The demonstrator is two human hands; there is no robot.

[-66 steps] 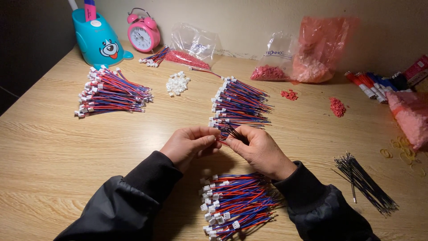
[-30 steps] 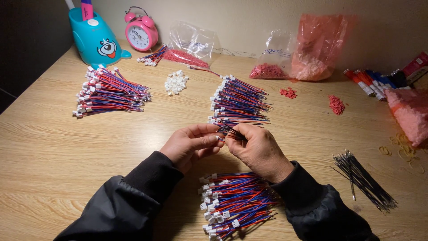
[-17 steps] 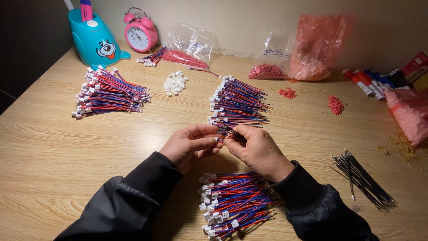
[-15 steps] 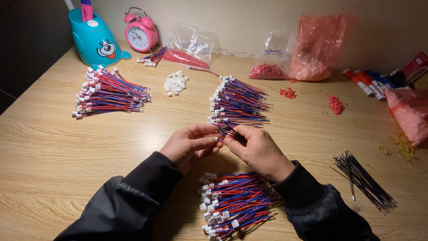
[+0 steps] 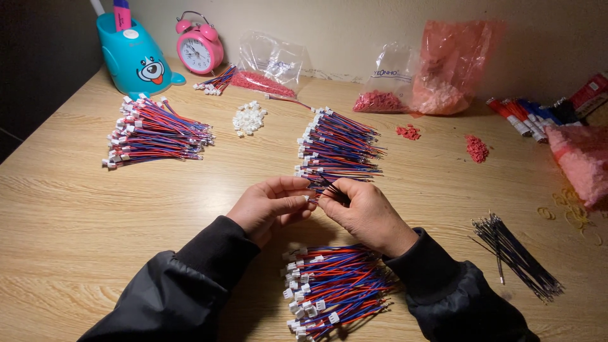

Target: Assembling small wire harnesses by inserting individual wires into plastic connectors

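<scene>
A thin red-and-blue wire lead is pinched between both hands just above the worktop, at the near end of the middle pile. The left hand has its thumb and forefinger closed on the lead's white plug end; the right hand has its fingers curled and closed on the wires right beside it. The two sets of fingertips nearly touch, so little of the lead shows.

By the look of it the lead is very light and limp, with two soft insulated strands that bend freely, while the small plastic plug is the one stiff part. The plug looks like the surest place to grip; the strands seem best taken close behind it, where they flop least. The smooth insulation would likely slip in a loose pinch.

Just below the wrists lies a near pile of like leads, plugs mostly to the left. A third pile sits well apart to the left. Between it and the middle pile is a small heap of white plugs. A bundle of black ties lies at the right. Along the back stand a blue pen holder, a pink clock and clear and pink bags of red parts.
</scene>
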